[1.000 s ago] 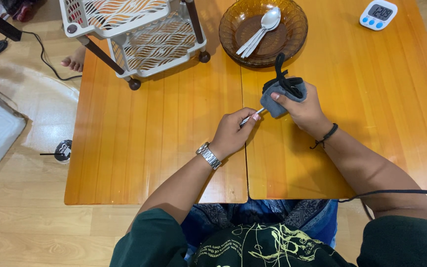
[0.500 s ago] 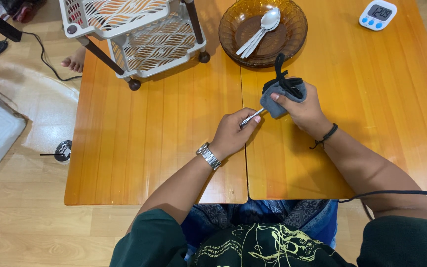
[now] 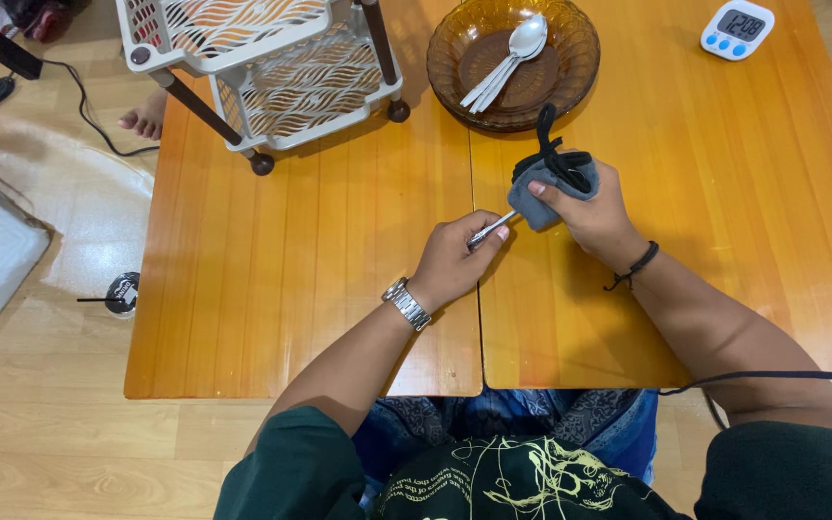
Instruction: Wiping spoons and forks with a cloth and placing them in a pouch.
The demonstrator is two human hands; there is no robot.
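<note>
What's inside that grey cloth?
A thin metal handle sticks out of the grey cloth, held by the left hand. The right hand grips the cloth; the utensil's other end is covered.

Both forearms reach in toward table centre — left hand [image 3: 450, 260] curled in a pinch, fingers aimed at 2 o'clock, watch on wrist; right hand [image 3: 589, 214] fisted w/ thumb at 9 — band on wrist.
</note>
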